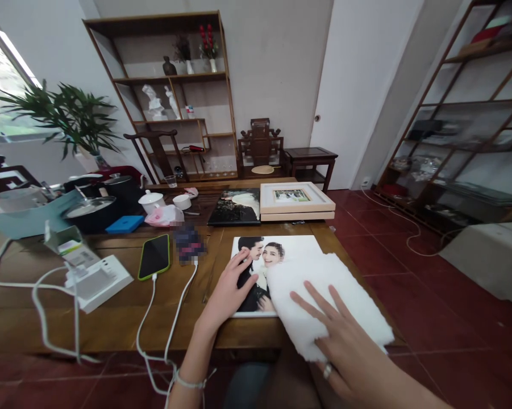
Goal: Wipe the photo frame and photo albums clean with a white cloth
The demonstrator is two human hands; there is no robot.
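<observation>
A photo panel (247,304) printed with a couple lies flat near the table's front edge. My left hand (232,289) rests on its left part, fingers stretched out over the print. A fluffy white cloth (358,295) covers the panel's right side and hangs past the table's edge. On top of this cloth is my right hand (328,324), with several fingers spread over it and the thumb bent at the cloth's near edge. The cloth hides how the panel's right side looks.
Behind the panel lie a dark photo panel (228,210) and stacked wooden frames (296,207). To the left are a green-edged phone (154,257), white cables (142,324), an opened white box (104,281), a blue box (125,224) and pots (89,214).
</observation>
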